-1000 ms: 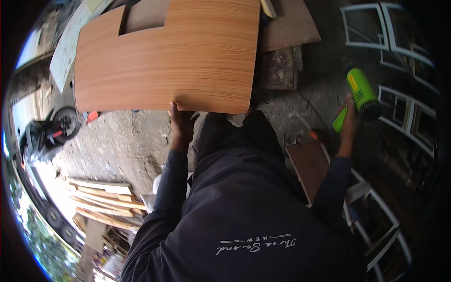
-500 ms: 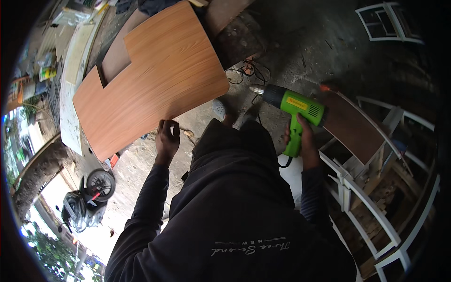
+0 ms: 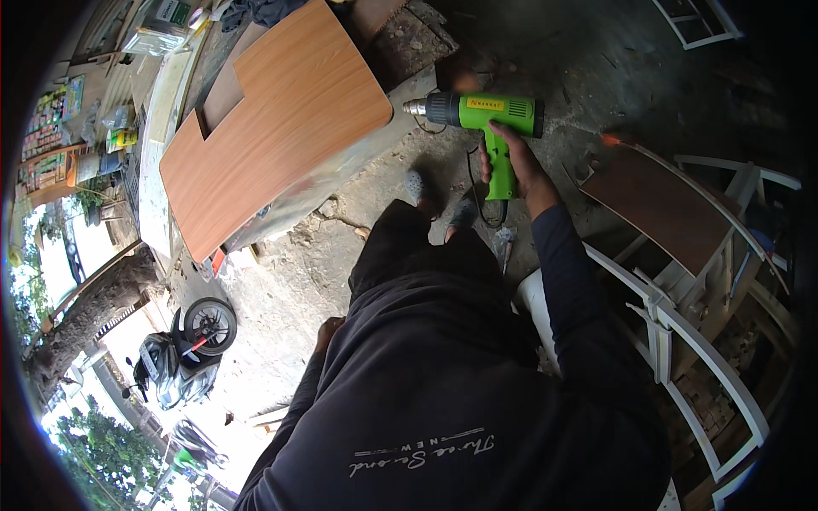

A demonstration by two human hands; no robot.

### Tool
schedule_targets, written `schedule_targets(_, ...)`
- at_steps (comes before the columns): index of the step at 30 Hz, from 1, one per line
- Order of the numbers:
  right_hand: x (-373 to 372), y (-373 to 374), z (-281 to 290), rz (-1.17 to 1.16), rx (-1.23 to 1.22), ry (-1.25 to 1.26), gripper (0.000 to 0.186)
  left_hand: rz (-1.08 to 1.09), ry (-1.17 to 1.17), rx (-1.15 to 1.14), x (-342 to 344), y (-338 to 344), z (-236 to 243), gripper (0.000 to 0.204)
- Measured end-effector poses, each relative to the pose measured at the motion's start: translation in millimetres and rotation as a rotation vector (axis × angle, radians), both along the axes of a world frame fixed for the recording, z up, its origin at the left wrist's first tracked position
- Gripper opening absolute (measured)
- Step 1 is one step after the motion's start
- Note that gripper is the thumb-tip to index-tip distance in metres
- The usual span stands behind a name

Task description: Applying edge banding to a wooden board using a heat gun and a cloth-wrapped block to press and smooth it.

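My right hand (image 3: 513, 153) grips a green and black heat gun (image 3: 477, 111) by its handle, its metal nozzle pointing left and a black cord hanging below. My left hand (image 3: 331, 330) is low beside my left hip, partly hidden by my body, so its fingers cannot be made out. A wood-grain board (image 3: 290, 119) with a rectangular notch lies above and to the left, on other panels, away from both hands. My feet (image 3: 419, 192) are on the rough concrete floor.
A motorcycle (image 3: 175, 366) is at the lower left. White frames (image 3: 707, 375) and a dark brown panel (image 3: 648, 204) are on the right. Pale panels (image 3: 158, 204) and cluttered goods (image 3: 111, 136) line the upper left; another white frame (image 3: 699, 38) is at the top right.
My left hand has let go of the board's edge and dropped to my hip. My right hand has moved the heat gun from the right toward the upper middle, its nozzle swung leftward.
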State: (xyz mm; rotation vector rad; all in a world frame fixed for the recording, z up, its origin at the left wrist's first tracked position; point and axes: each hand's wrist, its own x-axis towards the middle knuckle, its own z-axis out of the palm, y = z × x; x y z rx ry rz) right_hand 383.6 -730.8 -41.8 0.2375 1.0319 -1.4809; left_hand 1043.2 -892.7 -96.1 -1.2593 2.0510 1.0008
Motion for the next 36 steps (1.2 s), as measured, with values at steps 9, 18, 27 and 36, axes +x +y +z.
schedule_targets(9, 75.1, 11.2, 15.0, -0.125, 0.040, 0.005, 0.049, 0.085, 0.087, -0.032, 29.1, 62.7, -8.9, 0.043)
schedule_targets(18, 81.6, -19.6, 17.8, -0.266, -0.034, 0.103, 0.046, 0.595, 0.090, 0.203, -72.0, -6.3, 15.2, 0.056)
schedule_targets(27, 105.0, -10.3, 23.8, -0.220, 0.026, 0.096, 0.047, 0.657, 0.037, 0.271, -26.5, -24.7, -6.9, 0.053)
schedule_targets(36, 174.0, -21.6, 6.4, -0.425, 0.028, -0.086, 0.050, -0.331, -0.018, 0.060, 48.2, -41.1, -40.5, 0.035)
